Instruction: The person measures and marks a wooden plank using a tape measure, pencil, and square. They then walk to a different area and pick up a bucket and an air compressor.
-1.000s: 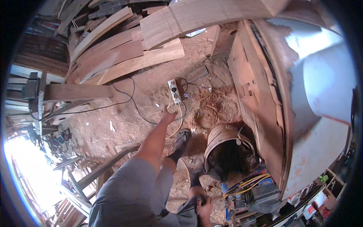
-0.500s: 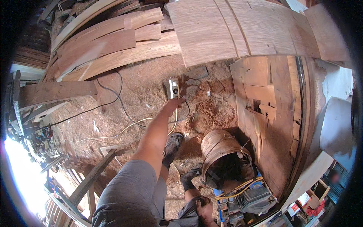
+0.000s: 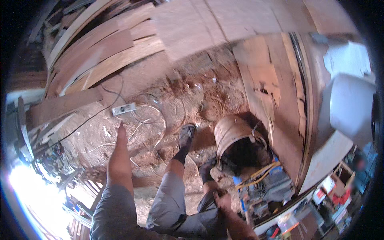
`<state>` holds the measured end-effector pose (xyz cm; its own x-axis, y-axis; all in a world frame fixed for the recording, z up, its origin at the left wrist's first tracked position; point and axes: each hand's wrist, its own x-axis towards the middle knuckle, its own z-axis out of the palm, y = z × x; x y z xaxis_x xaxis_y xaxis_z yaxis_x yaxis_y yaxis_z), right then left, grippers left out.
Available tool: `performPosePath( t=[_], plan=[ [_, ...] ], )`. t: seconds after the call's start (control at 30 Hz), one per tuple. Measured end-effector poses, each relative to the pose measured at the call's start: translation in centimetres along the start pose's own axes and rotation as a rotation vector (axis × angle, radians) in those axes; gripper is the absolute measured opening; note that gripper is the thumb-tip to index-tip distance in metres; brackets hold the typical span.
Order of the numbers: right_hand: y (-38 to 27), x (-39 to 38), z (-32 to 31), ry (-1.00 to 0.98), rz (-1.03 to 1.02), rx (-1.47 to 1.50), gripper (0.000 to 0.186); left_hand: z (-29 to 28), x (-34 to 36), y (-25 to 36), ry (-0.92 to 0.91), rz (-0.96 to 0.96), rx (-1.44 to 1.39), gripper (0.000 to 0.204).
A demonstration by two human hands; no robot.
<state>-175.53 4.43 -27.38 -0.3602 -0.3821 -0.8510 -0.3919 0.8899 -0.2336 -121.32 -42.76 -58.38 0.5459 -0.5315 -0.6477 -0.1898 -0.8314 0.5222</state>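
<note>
My left hand (image 3: 121, 132) reaches out low over the ground, smeared by motion. Just beyond its fingertips is a white power strip (image 3: 124, 109) with a dark plug or socket in its middle. Whether the fingers grip its cord I cannot tell. A pale cable (image 3: 163, 120) loops on the ground beside the strip. My right hand (image 3: 223, 200) rests on my bent knee, fingers spread over the grey cloth, holding nothing.
A tipped bucket (image 3: 232, 130), dark inside, lies right of my feet beside a machine with yellow cords (image 3: 268, 188). A wooden panel (image 3: 272, 100) stands at the right. Boards (image 3: 108, 48) are stacked at the far left. Sawdust-like debris covers the ground.
The power strip and my left hand have moved left, and the strip has turned from upright to nearly level in view. My head view has shifted. The right hand stays on the knee.
</note>
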Motion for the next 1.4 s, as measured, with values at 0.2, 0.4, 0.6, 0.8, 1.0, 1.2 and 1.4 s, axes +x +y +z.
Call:
performPosePath(
  t=[0.2,0.4,0.6,0.8,1.0,1.2,1.4],
  plan=[
    [-0.7,1.0,-0.4,0.085,0.285,0.309,0.064,4.6,-11.2,-5.1,-0.351,0.308,0.815,0.085],
    [7.1,12.2,-5.2,0.966,0.250,0.752,0.056,21.3,-41.9,4.8,-1.195,0.456,0.665,0.097],
    [9.9,15.8,-10.2,0.281,0.254,1.437,0.042,30.1,-51.3,2.9,-1.111,0.635,0.655,0.088],
    [14.8,18.0,-9.2,0.222,0.011,1.110,0.030,29.7,-53.3,0.7,-0.929,0.687,0.713,0.086],
    [19.2,19.2,-9.5,0.210,0.093,0.958,0.023,28.2,-54.0,-1.5,-1.010,0.865,0.706,0.089],
    [13.1,8.0,-10.8,0.866,-0.163,0.295,0.032,26.7,-50.2,-0.7,-1.099,1.340,0.879,0.098],
    [16.8,-6.3,-7.4,1.053,0.182,0.220,0.056,13.3,-48.9,5.3,-0.905,0.616,1.285,0.089]
  ],
)
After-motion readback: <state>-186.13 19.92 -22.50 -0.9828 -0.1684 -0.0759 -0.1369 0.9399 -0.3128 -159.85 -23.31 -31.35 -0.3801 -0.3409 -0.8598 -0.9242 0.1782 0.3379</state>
